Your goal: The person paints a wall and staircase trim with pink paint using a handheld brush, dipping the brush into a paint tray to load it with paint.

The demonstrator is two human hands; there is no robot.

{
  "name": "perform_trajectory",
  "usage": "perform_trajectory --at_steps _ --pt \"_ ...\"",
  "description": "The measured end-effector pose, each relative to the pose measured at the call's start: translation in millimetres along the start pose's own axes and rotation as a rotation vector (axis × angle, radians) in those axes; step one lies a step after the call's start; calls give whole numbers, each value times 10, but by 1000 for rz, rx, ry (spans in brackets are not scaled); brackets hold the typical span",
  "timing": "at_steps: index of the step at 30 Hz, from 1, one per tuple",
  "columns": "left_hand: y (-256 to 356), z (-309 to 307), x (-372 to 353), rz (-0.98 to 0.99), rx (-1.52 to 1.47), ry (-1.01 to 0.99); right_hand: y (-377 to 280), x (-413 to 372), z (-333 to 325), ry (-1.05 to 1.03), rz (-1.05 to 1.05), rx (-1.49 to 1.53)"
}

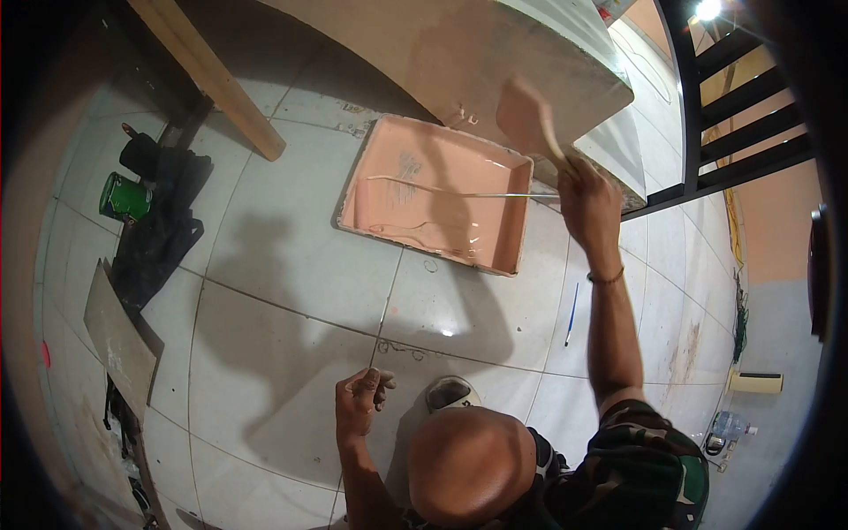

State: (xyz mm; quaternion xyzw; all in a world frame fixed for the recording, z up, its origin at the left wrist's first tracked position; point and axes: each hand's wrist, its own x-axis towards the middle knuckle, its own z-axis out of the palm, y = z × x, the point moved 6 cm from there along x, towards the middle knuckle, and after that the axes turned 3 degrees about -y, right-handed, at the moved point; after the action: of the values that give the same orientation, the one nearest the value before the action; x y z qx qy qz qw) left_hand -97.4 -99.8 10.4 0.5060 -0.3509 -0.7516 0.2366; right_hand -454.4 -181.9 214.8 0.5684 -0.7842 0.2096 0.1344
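A wide brush, coated in peach paint and blurred, is gripped by its handle in my right hand. It is raised over the right end of a paint tray, beside a peach-painted panel. Peach paint covers the inside of the tray. A roller lies at the tray's left end, its metal rod reaching right past the rim under my right hand. Another thin paint-covered tool lies near the front rim. My left hand hangs above the floor with curled fingers and nothing visible in them.
A wooden beam slants at upper left. Past it are a green can, dark cloth and a flat board. A thin blue brush lies on the tiles. Black railing stands at right, a bottle below.
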Motion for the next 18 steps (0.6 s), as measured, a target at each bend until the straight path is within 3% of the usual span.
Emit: perform_trajectory --at_steps 1,3,7,11,13,15,18 --pt "16 -3 -9 14 2 -3 34 87 40 -2 -1 2" --pt "13 2 -16 30 -3 -10 58 302 262 -238 -154 -113" --pt "-12 4 -12 32 -41 -20 -23 778 470 -348 -227 -231" --pt "-17 19 -2 41 -45 -32 -33 1309 529 -297 -286 -344" --pt "-13 17 -10 38 -48 -18 -200 1500 241 -265 -351 -386" --pt "-50 3 -12 30 -54 -9 -482 1526 -268 -69 -421 -479" --pt "-123 -18 24 32 -75 -26 -820 1390 -684 -50 -534 -528"
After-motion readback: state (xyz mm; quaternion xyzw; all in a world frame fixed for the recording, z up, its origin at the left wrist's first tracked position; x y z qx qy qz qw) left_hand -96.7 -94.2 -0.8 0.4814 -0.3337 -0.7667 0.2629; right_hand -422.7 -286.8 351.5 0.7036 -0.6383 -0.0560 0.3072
